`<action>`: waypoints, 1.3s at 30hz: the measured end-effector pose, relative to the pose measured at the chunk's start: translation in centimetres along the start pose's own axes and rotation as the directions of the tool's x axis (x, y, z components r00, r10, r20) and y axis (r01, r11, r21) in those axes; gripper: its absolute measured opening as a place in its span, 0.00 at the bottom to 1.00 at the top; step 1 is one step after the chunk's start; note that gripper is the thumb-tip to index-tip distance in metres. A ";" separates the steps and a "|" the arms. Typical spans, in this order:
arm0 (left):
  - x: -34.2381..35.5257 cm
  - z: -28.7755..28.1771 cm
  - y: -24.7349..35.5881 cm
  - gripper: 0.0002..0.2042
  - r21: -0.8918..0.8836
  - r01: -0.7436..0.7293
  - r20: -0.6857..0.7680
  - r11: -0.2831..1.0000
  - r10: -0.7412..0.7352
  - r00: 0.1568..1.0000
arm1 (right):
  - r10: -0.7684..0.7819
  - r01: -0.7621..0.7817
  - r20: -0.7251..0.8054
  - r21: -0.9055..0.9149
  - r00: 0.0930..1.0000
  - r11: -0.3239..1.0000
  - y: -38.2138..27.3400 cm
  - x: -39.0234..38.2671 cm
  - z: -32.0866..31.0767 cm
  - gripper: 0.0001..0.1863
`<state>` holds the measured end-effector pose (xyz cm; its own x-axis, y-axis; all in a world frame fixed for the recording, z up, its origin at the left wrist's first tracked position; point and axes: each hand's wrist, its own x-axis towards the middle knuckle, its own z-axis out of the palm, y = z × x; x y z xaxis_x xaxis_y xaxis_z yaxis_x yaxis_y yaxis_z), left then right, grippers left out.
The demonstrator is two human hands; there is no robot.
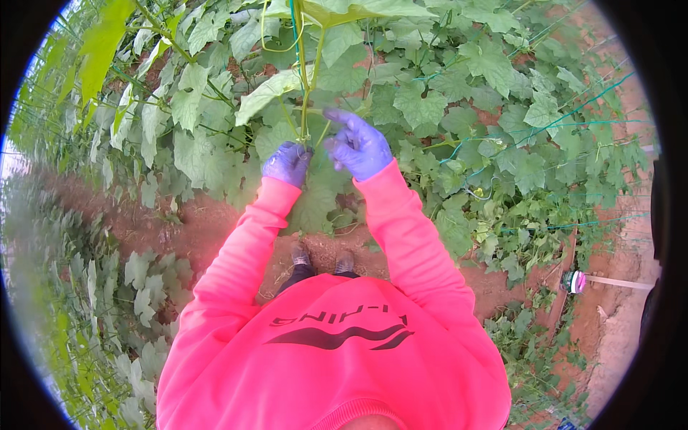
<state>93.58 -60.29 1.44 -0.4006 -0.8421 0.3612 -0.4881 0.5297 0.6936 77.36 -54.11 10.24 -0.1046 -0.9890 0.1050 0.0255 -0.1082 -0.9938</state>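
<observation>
A climbing vine's stem (304, 115) rises in front of me, with a green twine (294, 32) running beside its upper part. My left hand (288, 163), in a purple glove, is closed at the stem's lower part, and its fingertips are partly hidden. Just right of the stem is my right hand (360, 147), also gloved in purple. Its index finger stretches toward the stem while the other fingers curl loosely, and I see nothing held in it. A broad pale-green leaf (269, 94) hangs left of the stem, above my left hand.
Dense leafy vines (494, 79) fill the far side, crossed by thin green strings (573, 112). More plants (140, 301) grow at the near left. Reddish soil (215, 222) lies around my shoes (301, 254). A small white-and-pink object (574, 282) sits by the path at right.
</observation>
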 end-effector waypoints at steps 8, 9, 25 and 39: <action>-4.7 2.5 -1.4 0.06 0.147 -0.020 0.153 0.989 -0.003 0.988 | -0.081 0.054 -0.026 -0.541 0.996 0.839 2.4 0.2 2.0 0.08; -6.7 3.9 -4.0 0.08 0.173 -0.012 0.256 0.985 -0.033 0.966 | -0.034 0.025 -0.003 -0.594 0.999 0.804 5.1 -0.8 1.3 0.08; -10.0 5.2 -4.7 0.10 -0.480 0.656 0.583 0.582 -0.348 0.735 | 0.333 -0.325 0.001 -0.217 0.943 0.920 10.7 -3.9 2.2 0.08; -12.4 2.2 -6.1 0.12 0.121 0.435 0.504 0.892 -0.433 0.747 | 0.205 -0.172 0.009 -0.508 0.979 0.844 13.4 -5.9 3.6 0.10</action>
<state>99.83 -52.84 -8.70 -0.4785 -0.8076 -0.3447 -0.7039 0.1181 0.7004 81.87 -50.09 -3.61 -0.0879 -0.9911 -0.1003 -0.4651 0.1299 -0.8757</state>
